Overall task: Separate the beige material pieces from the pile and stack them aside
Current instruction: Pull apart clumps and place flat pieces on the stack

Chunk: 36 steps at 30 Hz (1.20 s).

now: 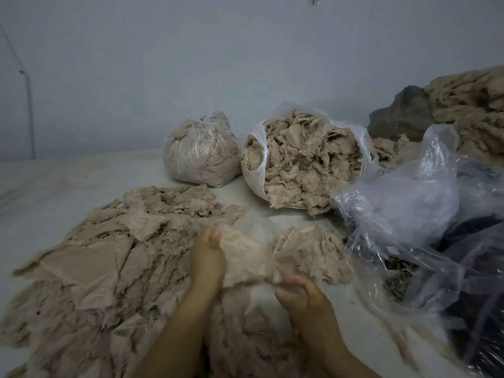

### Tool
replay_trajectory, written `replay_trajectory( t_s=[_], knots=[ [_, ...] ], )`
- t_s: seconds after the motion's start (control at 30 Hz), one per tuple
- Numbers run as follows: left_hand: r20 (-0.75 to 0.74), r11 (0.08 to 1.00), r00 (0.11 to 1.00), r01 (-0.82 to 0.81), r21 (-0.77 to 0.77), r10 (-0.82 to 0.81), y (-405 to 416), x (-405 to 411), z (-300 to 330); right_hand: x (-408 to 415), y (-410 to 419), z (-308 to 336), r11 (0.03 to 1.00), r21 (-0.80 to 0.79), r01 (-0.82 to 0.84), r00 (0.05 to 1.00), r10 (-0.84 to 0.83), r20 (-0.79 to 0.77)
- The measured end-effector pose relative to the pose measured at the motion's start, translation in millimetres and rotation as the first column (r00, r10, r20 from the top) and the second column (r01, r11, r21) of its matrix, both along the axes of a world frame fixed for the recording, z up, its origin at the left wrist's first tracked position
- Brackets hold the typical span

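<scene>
I am sitting before a plain pale grey wall (191, 64), the light falling dim and even across it. A thin white pipe (29, 110) is running up the wall at far left. A whitish sheet-like surface (68, 175) is spreading beneath me.

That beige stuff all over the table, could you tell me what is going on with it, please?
A person is sorting it by hand. Both hands, left and right, hold one beige piece stretched between them. Flattened pieces lie spread at left, a small pile at right. Behind stand an open bag and a tied bag, both full.
</scene>
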<state>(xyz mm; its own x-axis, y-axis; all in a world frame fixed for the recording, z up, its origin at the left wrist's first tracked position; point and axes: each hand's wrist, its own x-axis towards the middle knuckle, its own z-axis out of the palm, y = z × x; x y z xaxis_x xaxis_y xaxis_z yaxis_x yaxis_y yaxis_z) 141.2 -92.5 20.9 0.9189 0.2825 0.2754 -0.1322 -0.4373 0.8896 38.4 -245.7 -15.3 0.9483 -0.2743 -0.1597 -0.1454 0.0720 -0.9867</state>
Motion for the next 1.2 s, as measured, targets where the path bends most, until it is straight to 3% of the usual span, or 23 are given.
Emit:
replay_trajectory(
  t_s=[0.1, 0.2, 0.3, 0.4, 0.47, 0.57, 0.67, 0.73, 0.77, 0.83, 0.9, 1.0, 1.07, 1.13, 1.2],
  knots=[
    [0.064, 0.997, 0.995, 0.072, 0.021, -0.073, 13.1, 7.2, 16.8, -14.0, -7.2, -10.0, 0.968, -0.203, -0.148, 0.989, 0.139, -0.058],
    [0.063, 0.962, 0.961, 0.265, 0.063, -0.268, -2.5, -2.1, 28.3, -7.7, -2.4, -0.8, 0.967, -0.216, -0.133, 0.991, 0.133, -0.013],
    [0.061, 0.916, 0.917, 0.398, -0.046, -0.395, -20.0, -10.7, 29.6, 9.8, 7.7, 14.8, 0.99, 0.098, -0.103, 0.995, 0.103, 0.01],
    [0.05, 0.881, 0.909, 0.414, -0.231, -0.414, -28.2, -11.4, 30.1, 26.5, 8.9, 21.4, 0.876, 0.469, -0.117, 0.993, 0.108, 0.047],
    [0.046, 0.897, 0.925, 0.378, -0.231, -0.378, -34.1, -6.4, 28.3, 35.4, 2.2, 23.1, 0.835, 0.55, 0.0, 0.996, -0.047, 0.072],
    [-0.019, 0.941, 0.946, 0.318, -0.114, -0.322, -45.7, 3.9, 23.0, 50.8, -15.9, 24.6, 0.961, 0.197, 0.194, 0.971, -0.217, 0.104],
    [-0.191, 0.874, 0.906, 0.281, -0.396, -0.378, -56.5, 6.7, 17.5, 62.8, -41.6, 26.7, 0.923, -0.15, 0.354, 0.933, -0.338, 0.122],
    [-0.252, 0.862, 0.881, 0.267, -0.432, -0.4, -55.5, 4.5, 12.1, 62.7, -53.7, 21.2, 0.827, -0.367, 0.425, 0.905, -0.398, 0.15],
    [-0.258, 0.861, 0.877, 0.272, -0.43, -0.405, -52.6, 3.8, 7.6, 59.9, -55.3, 17.9, 0.741, -0.484, 0.465, 0.886, -0.388, 0.255],
    [-0.248, 0.848, 0.872, 0.283, -0.449, -0.422, -44.3, 1.4, 3.6, 57.5, -50.2, 6.8, 0.579, -0.687, 0.44, 0.888, -0.167, 0.429],
    [-0.245, 0.841, 0.856, 0.323, -0.434, -0.456, -34.6, -0.5, 0.1, 59.8, -43.4, -8.4, 0.452, -0.862, 0.231, 0.954, 0.067, 0.291],
    [-0.248, 0.827, 0.811, 0.429, -0.364, -0.53, -17.2, -6.4, -0.1, 71.2, -55.3, -25.5, 0.257, -0.955, -0.146, 0.988, 0.092, -0.127],
    [-0.23, 0.835, 0.807, 0.491, -0.249, -0.543, -3.6, -11.7, 0.4, 78.1, -63.9, -25.3, 0.245, -0.935, -0.258, 0.966, 0.083, -0.244],
    [-0.209, 0.853, 0.827, 0.509, -0.116, -0.522, 10.2, -16.5, 0.9, 75.9, -60.6, -15.4, 0.288, -0.928, -0.236, 0.972, 0.064, -0.227],
    [-0.231, 0.851, 0.828, 0.524, -0.003, -0.511, 23.3, -22.3, 1.6, 63.6, -47.0, -6.3, 0.379, -0.926, 0.004, 0.999, 0.038, 0.02]
  ],
)
